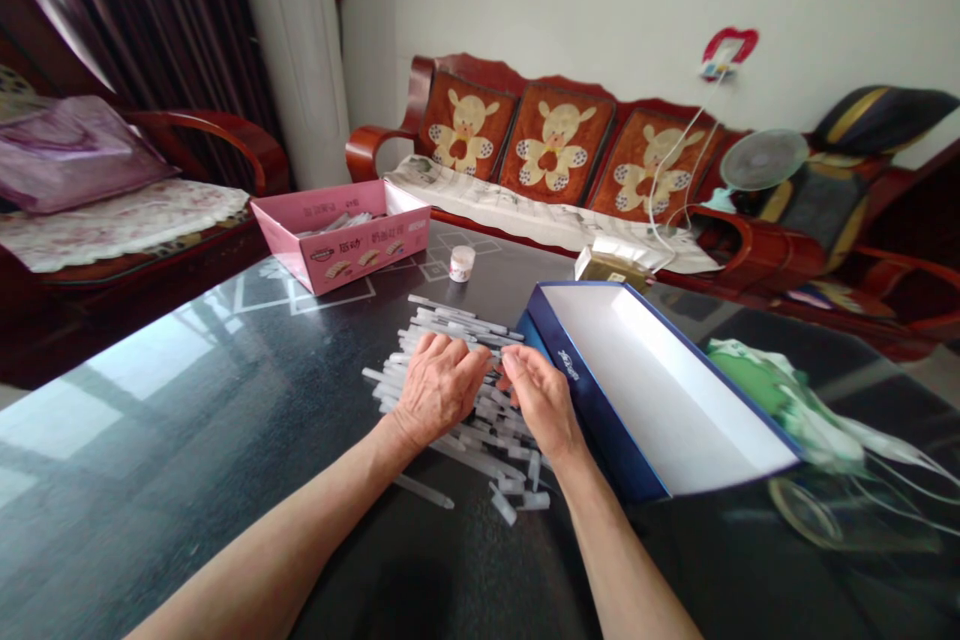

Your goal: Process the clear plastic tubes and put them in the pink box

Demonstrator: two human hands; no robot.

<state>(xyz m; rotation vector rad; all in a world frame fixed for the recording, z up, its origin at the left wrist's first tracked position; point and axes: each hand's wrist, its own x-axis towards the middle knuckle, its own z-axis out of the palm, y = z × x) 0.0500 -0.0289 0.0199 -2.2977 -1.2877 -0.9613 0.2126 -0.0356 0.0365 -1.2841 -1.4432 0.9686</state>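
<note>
A loose heap of translucent plastic sticks [487, 425] lies on the dark glass-topped table [187, 420], with a few stray pieces near its front edge. My left hand [439, 385] rests palm-down on the heap. My right hand [540, 400] sits beside it, its fingertips on the sticks at the far side. Whether either hand grips any stick is hidden. To the right, almost touching my right hand, stands an open blue box [592, 400] with a white inside.
A pink cardboard box [360, 255] holding some white items and a small white jar [462, 263] stand at the table's far side. A tan packet [611, 265] lies beyond the blue box. A green-and-white bag [772, 390] with white cords sits at the right. A wooden sofa [540, 145] stands behind.
</note>
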